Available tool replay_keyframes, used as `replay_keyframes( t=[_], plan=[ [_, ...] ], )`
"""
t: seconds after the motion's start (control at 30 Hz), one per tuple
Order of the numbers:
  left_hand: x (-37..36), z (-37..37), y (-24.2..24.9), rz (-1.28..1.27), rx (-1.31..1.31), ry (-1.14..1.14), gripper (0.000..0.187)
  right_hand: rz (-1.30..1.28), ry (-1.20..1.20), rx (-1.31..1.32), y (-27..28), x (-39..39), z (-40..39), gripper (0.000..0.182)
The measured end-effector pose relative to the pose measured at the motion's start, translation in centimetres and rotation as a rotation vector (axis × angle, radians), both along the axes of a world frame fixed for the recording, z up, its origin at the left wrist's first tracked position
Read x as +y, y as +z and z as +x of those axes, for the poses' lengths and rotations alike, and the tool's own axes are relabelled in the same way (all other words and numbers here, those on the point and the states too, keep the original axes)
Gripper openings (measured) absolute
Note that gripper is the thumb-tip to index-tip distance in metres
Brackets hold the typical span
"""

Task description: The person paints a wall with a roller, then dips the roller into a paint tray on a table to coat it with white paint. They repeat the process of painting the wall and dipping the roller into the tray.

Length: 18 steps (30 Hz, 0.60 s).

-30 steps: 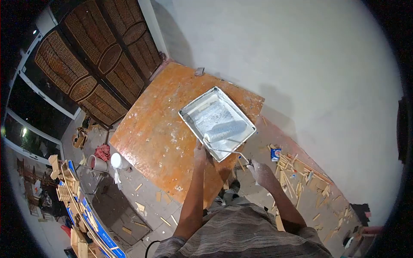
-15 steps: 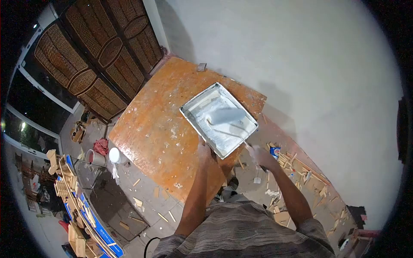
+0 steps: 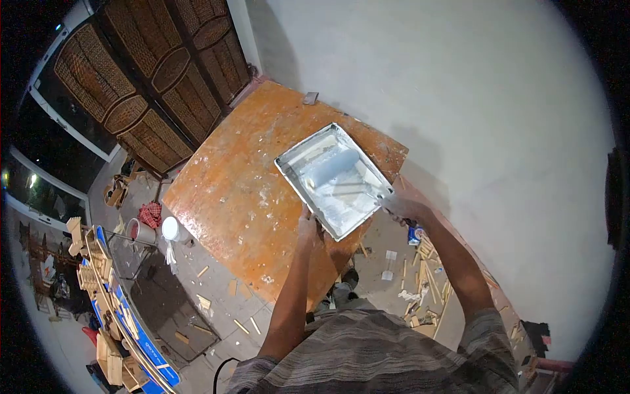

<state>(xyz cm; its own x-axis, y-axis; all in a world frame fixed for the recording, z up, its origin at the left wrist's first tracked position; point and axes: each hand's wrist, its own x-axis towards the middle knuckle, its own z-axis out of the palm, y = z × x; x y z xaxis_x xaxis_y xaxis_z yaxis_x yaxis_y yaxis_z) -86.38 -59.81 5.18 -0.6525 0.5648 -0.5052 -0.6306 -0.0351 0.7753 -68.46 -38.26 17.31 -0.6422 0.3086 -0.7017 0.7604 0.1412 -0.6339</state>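
A white-smeared paint tray point(image 3: 306, 196) lies tilted in angle over the right part of the orange-brown board point(image 3: 223, 190). Inside it rests a paint roller point(image 3: 333, 167), its cover pale with paint and its wire frame reaching to the right. My right hand point(image 3: 401, 207) is closed around the roller's handle at the tray's right corner. At the tray's near left edge, my left hand point(image 3: 307, 224) grips the rim, its fingers partly hidden.
A pale wall point(image 3: 459, 85) rises at the right, with a small grey block point(image 3: 310, 98) near it on the board. White bucket point(image 3: 170, 228), wood scraps point(image 3: 430, 276) and a blue packet point(image 3: 415, 235) are on the floor. Woven panels point(image 3: 131, 79) stand at the upper left.
The roller has moved up and left in the tray and turned. My right hand has shifted up and slightly right with the handle. My left hand stays at the rim.
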Motion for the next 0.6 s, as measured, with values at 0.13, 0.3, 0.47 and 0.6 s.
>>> replay_keyframes(
  t=[0.13,0.3,0.47,0.6],
  plan=[
    [-0.6,-0.2,-0.3,-0.017,0.193,-0.076,0.049,-0.182,-0.141,-0.009,3.9,-1.5,0.1,0.041],
    [-0.2,-0.7,-2.9,-0.080,0.186,-0.074,0.048,-0.082,-0.192,-0.078,5.6,-3.6,8.4,0.038],
    [-0.3,0.3,0.9,-0.045,0.187,0.021,0.052,0.322,0.345,-0.010,4.2,-3.0,10.6,0.027],
    [-0.4,0.4,3.2,-0.170,0.102,-0.113,0.049,0.795,0.697,0.183,-4.6,-0.8,5.9,0.024]
  ],
)
